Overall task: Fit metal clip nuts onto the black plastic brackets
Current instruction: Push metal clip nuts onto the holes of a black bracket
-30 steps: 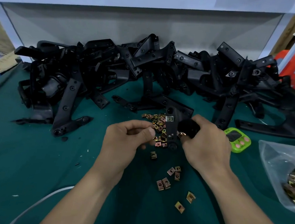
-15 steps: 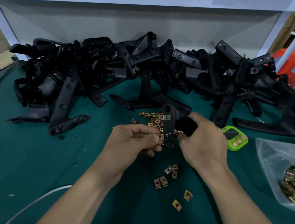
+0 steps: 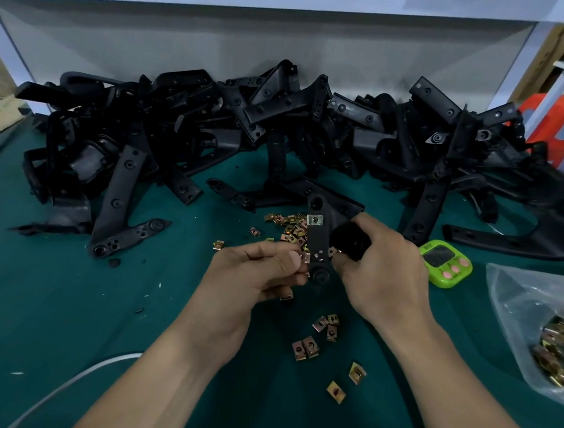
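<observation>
Right hand (image 3: 381, 273) grips a bracket (image 3: 317, 241) upright over the mat (image 3: 62, 297), and left hand (image 3: 255, 273) pinches a clip (image 3: 305, 257) right against the bracket's left edge. A fitted clip (image 3: 315, 219) sits silver near the bracket's top. Loose clips (image 3: 310, 347) lie scattered on the mat, below and behind the hands. There's a big pile (image 3: 212, 132) of black brackets heaped along the back. Green timer (image 3: 445, 264) just right of the right hand, clear bag (image 3: 518, 302) of clips far right, white cable (image 3: 71, 379) bottom left.
</observation>
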Available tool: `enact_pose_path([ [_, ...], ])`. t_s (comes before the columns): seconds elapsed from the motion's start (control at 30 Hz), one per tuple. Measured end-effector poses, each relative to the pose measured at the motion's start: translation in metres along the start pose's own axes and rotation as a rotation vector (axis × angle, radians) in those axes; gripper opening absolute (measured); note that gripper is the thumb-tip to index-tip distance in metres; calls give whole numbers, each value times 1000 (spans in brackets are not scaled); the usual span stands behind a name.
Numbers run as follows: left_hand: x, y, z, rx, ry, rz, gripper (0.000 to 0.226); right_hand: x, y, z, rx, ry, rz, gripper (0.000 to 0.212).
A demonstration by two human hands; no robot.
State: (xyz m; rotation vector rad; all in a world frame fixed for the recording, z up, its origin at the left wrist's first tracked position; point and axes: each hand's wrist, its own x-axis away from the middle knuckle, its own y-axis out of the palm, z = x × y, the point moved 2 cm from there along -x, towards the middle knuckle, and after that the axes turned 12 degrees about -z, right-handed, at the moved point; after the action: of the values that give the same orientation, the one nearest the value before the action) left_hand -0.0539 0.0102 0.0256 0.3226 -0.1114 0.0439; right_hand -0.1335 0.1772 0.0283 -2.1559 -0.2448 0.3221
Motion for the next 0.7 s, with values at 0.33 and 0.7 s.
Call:
enact_pose_path([
  [0.33,3,10,0,25,62,130,24,0,-2,0,-72,-110,-31,39],
  [0.7,1,11,-13,-19,2,80,8,4,5,-1,15,-121,-21,31],
])
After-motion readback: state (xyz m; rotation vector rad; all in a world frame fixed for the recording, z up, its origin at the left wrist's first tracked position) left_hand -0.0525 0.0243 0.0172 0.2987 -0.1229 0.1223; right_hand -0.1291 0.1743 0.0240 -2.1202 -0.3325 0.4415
